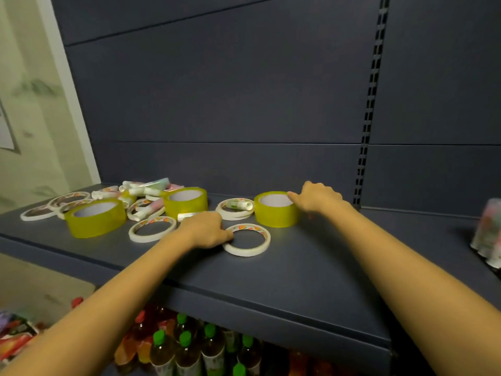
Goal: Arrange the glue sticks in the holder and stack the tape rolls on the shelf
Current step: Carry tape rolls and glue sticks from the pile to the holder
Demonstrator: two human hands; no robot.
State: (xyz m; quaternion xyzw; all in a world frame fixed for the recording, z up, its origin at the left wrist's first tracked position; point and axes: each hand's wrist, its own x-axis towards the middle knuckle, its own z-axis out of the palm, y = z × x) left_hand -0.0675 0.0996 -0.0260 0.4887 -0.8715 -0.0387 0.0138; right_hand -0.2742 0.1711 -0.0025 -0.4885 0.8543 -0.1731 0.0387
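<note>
Three yellow rolls (pixel 96 221) stand on the shelf (pixel 298 272); our right hand (pixel 317 198) grips the rightmost roll (pixel 273 215), our left hand (pixel 206 229) pinches a white roll (pixel 245 252). Glue sticks (pixel 146 187) lie heaped at left, uncountable.

Shelf (pixel 311 280) L half crowded: thin white tape rings (pixel 132 232), glue sticks (pixel 146 187) heaped at back, two fat yellow rolls (pixel 95 226) among them, gaps btw narrow. Mid: front ring (pixel 245 252) lies flat just before third yellow roll (pixel 276 217). Front strip free of stock. R of third yellow roll, open surface as far as patterned cups (pixel 489 234) at far R. Overhead open; back panel (pixel 230 104) closes rear
</note>
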